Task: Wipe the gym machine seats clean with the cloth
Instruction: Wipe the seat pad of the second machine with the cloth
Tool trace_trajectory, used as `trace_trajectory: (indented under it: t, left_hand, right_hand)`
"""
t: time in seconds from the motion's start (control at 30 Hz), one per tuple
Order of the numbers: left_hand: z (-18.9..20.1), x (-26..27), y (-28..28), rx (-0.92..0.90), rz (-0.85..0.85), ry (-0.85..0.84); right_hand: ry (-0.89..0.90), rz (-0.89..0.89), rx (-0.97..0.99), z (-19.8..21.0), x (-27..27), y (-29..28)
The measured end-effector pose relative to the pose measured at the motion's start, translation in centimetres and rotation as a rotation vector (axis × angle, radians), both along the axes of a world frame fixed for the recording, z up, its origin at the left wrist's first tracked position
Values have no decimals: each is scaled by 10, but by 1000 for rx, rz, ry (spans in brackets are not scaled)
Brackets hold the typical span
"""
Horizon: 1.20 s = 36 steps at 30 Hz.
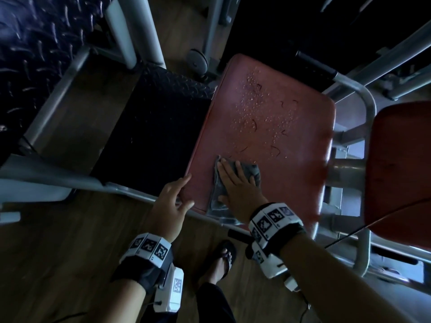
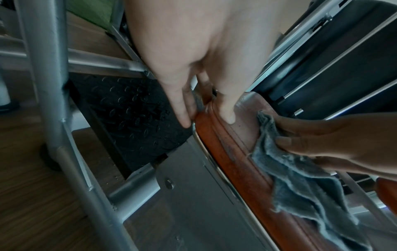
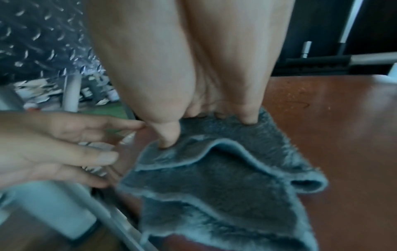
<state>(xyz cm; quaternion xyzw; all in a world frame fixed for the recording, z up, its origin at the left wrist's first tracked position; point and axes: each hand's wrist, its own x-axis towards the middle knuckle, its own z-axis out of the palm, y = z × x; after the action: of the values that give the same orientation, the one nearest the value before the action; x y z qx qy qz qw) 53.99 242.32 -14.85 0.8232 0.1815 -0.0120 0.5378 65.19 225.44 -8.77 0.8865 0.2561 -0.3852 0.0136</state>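
Observation:
A red padded seat point(image 1: 268, 127) fills the middle of the head view, with water droplets and small dark curled bits across its far half. My right hand point(image 1: 235, 185) presses flat on a grey cloth point(image 1: 255, 171) at the seat's near left part, fingers straight. In the right wrist view the cloth point(image 3: 225, 178) lies rumpled under my fingertips point(image 3: 167, 141) on the seat point(image 3: 343, 135). My left hand point(image 1: 175, 199) rests on the seat's left edge, fingers extended. The left wrist view shows its fingertips point(image 2: 229, 118) touching the seat's rim point(image 2: 217, 135) beside the cloth point(image 2: 290, 178).
A second red pad point(image 1: 401, 173) stands at the right on a metal tube. Grey steel frame bars point(image 1: 363, 103) surround the seat. A black tread-plate footrest point(image 1: 154, 131) lies left of it. Wooden floor point(image 1: 58, 252) and my sandalled foot point(image 1: 221, 259) are below.

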Motion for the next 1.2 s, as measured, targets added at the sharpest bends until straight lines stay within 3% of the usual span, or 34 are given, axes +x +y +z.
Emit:
trace_trajectory:
  t: [0.23,0.33,0.53,0.73,0.97,1.1,1.2]
  left_hand:
    - [1,-1,-2,-34,34,11]
    - [0,0,-1,6,4,-16]
    - [0,3,5,14,-18,50]
    - [-2,2,6,47,-40,38]
    - [2,3,9,50,-80,91]
    - [8,6,13,30,-105,119]
    - [5,7,17,17,-99,110]
  right_hand:
    - [-5,-144,-15,-10,-28,12]
    - [-8,-161,-12,-10,-16,10]
    - [-55,-382,42,-14,25,5]
    - [-37,-387,17,-14,5,-2]
    - [-74,-449,33,-18,50,-15]
    - [-92,-662,-22,-21,48,-36]
    - [-83,-707,-38,-22,51,-44]
